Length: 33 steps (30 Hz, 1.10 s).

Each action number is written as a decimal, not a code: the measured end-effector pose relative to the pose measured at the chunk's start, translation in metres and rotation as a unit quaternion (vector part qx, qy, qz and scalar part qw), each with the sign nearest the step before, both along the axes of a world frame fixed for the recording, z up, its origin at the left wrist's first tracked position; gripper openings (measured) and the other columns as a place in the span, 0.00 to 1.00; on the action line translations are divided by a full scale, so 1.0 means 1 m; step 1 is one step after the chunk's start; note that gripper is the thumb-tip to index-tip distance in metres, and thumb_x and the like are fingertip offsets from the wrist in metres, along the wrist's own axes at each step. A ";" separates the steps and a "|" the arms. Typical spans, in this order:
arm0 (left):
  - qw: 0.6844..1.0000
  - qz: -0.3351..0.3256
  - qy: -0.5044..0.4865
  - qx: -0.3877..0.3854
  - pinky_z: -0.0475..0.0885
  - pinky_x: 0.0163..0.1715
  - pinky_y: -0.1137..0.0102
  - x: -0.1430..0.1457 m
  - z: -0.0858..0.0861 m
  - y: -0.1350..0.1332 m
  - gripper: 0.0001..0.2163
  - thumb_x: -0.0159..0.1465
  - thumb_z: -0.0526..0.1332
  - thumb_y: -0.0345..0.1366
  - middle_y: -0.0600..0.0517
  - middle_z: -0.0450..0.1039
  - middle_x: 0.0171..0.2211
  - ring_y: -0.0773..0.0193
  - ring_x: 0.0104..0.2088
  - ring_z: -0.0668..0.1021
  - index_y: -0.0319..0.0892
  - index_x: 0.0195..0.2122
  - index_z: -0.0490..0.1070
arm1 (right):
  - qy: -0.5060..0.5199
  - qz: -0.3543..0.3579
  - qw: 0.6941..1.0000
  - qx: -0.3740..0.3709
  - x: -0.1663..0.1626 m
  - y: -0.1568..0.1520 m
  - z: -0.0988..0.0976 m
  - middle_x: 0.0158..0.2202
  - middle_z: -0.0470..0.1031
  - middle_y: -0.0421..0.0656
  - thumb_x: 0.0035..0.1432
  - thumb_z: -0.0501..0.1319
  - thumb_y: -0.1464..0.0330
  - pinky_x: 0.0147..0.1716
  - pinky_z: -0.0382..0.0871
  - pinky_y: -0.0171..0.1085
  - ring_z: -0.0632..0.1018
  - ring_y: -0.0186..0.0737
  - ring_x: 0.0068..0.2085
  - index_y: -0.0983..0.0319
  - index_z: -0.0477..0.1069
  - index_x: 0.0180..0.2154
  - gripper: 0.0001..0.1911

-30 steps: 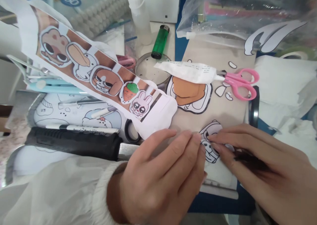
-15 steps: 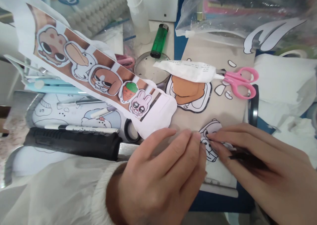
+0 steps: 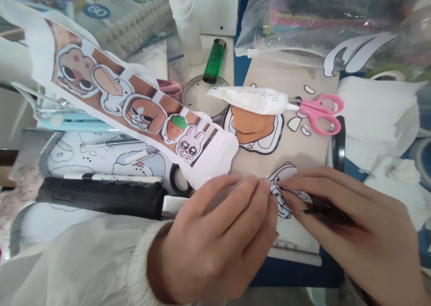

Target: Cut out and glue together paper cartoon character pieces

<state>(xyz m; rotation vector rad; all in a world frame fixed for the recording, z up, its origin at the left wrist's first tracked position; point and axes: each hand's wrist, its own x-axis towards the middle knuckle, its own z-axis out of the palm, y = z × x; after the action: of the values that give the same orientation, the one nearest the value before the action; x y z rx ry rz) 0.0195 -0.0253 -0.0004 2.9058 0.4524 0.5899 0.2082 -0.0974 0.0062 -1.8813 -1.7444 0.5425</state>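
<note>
Clock positions are taken about the small white cutout point(image 3: 284, 205), with 12 o'clock at the far edge. The cutout is paper, drawn in black outline, and lies over the near part of the beige board point(image 3: 303, 155), between the two hands. Left hand point(image 3: 222, 234) at 8 o'clock: fingers side by side and softly curved, tips at the cutout's left edge; the thumb is mostly hidden, so a firm hold cannot be confirmed. Right hand point(image 3: 357, 220) at 4 o'clock: thumb and forefinger nearly together at the cutout's face, the other fingers bent behind; what they pinch, if anything, cannot be told. A slim dark item point(image 3: 311, 208) shows beneath the right hand, too shadowed to identify. At 11 o'clock lies an orange-and-white cutout point(image 3: 254, 126), partly covered by a white tube point(image 3: 251, 100) whose nozzle meets pink-handled scissors point(image 3: 319, 114) at 1 o'clock. Small white paper scraps point(image 3: 293, 124) lie beside the scissors. Farther out at 11 o'clock, a green lighter point(image 3: 214, 63) overlaps the rim of a round dish point(image 3: 191, 102). At 10 o'clock is a printed strip point(image 3: 144, 113) of cartoon figures; at 9 o'clock, a black handle point(image 3: 101, 196).
</note>
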 end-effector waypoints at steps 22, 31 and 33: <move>0.999 0.001 -0.017 0.028 0.69 0.47 0.59 0.003 -0.001 -0.002 0.12 0.64 0.61 0.36 0.47 0.78 0.46 0.58 0.47 0.78 0.34 0.45 0.74 | 0.003 -0.009 0.999 0.046 -0.002 -0.006 -0.003 0.47 0.71 0.42 0.57 0.60 0.74 0.35 0.73 0.26 0.77 0.30 0.37 0.57 0.68 0.51 0.19; 0.999 0.008 -0.015 0.031 0.69 0.47 0.60 0.001 0.000 -0.012 0.14 0.64 0.61 0.37 0.45 0.78 0.44 0.58 0.46 0.78 0.32 0.46 0.75 | 0.043 -0.128 0.991 -0.004 -0.003 -0.024 0.004 0.41 0.71 0.39 0.60 0.60 0.68 0.29 0.68 0.28 0.75 0.32 0.36 0.56 0.70 0.41 0.07; 0.999 0.009 -0.016 0.030 0.68 0.47 0.60 0.001 0.000 -0.012 0.14 0.64 0.61 0.37 0.45 0.78 0.44 0.58 0.46 0.78 0.32 0.46 0.75 | 0.051 -0.132 0.990 -0.003 -0.006 -0.023 0.001 0.41 0.71 0.39 0.59 0.60 0.69 0.30 0.68 0.27 0.74 0.31 0.36 0.55 0.70 0.42 0.08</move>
<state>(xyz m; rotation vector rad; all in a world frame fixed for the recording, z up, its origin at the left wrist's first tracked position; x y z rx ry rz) 0.0208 -0.0375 -0.0007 2.9472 0.4659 0.6618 0.2022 -0.1205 0.0074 -2.0106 -1.4032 0.5306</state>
